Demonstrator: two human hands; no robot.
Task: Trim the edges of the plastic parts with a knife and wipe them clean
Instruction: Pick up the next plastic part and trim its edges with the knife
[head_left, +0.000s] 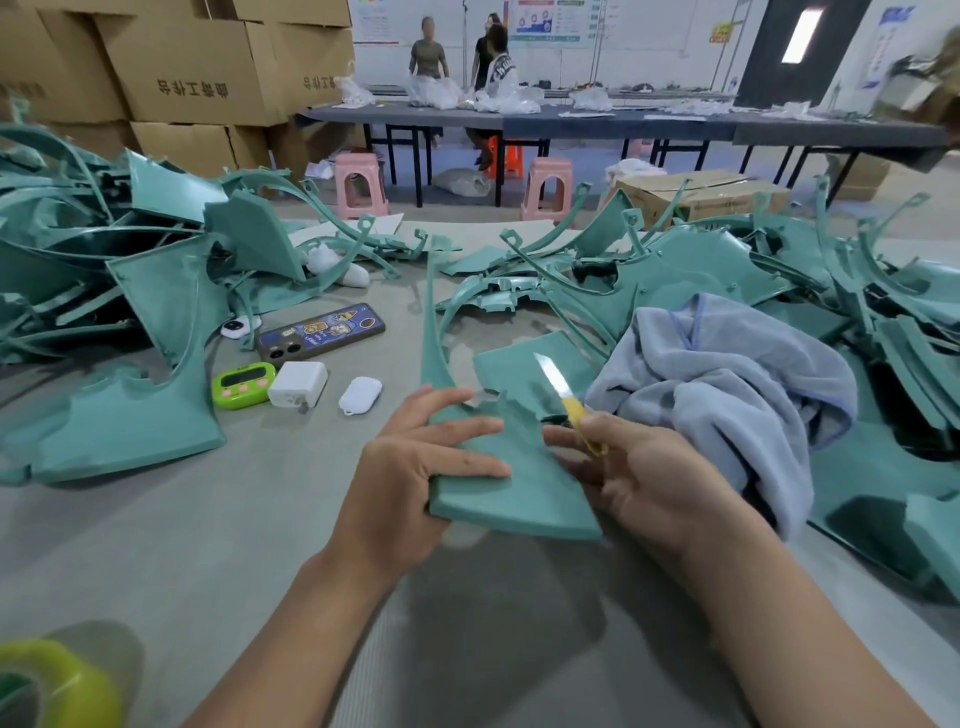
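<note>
A teal plastic part (524, 483) with a long thin arm reaching away from me is held above the grey table. My left hand (415, 467) grips its left edge, fingers laid across the top face. My right hand (639, 478) holds the part's right edge and also pinches a yellow-handled knife (563, 397), whose blade points up and away, clear of the part. A light blue cloth (727, 384) lies bunched just right of the knife, on top of other parts.
Piles of teal parts lie at the left (130, 291) and right (857, 312). A phone (322, 332), green timer (243, 383), white charger (298, 383) and white pad (360, 395) sit left of centre. Yellow-green tape roll (52, 686) near corner. People work at a far table (519, 124).
</note>
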